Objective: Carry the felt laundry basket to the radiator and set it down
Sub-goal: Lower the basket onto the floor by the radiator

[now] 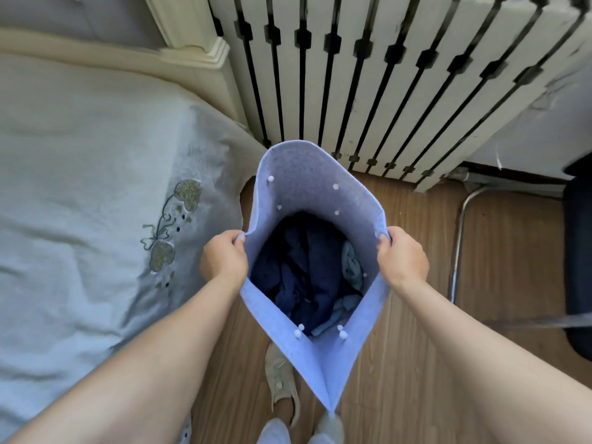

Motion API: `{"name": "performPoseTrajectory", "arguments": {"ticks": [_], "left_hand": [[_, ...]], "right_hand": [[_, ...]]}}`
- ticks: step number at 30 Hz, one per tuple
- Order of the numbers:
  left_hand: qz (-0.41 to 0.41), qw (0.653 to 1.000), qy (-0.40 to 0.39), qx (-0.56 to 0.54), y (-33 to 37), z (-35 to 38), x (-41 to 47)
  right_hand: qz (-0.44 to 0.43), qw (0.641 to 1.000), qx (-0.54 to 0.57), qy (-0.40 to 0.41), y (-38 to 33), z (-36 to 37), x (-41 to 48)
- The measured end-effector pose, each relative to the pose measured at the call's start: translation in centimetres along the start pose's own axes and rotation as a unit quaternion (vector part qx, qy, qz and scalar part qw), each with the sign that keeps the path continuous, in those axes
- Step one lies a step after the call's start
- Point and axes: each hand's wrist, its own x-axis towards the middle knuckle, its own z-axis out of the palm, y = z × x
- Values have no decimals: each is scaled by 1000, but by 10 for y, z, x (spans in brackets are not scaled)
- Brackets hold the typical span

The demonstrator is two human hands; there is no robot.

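Head view: left hand point(224, 259) and right hand point(403, 256) each pinch the felt laundry basket point(315, 174) rim; soft walls sag, load looks light, so opposite rim edges suit best.

Left hand point(224, 256), right hand point(403, 257): fists clenched

No readable txt, labels, brands or nos. anywhere; bedspread point(96, 187) has embroidery only, no lettering.

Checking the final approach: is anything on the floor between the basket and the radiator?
Nothing visible. The felt laundry basket, held by left hand and right hand, already reaches the radiator; the floor showing beside it is bare.
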Motion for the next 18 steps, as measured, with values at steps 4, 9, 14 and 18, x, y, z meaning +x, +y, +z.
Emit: {"name": "performPoseTrajectory", "arguments": {"ticks": [4, 9, 14, 18], "left_hand": [[-6, 1000, 13, -9, 20, 2, 32], [-6, 999, 25, -27, 32, -3, 69], [-2, 998, 47, -43, 39, -9, 97], [-4, 996, 54, -65, 45, -11, 120]], "right_hand": [[5, 1000, -2, 19, -15, 2, 29], [16, 999, -17, 36, -30, 4, 61], [9, 999, -18, 42, -43, 4, 91], [-1, 999, -31, 43, -57, 4, 121]]}}
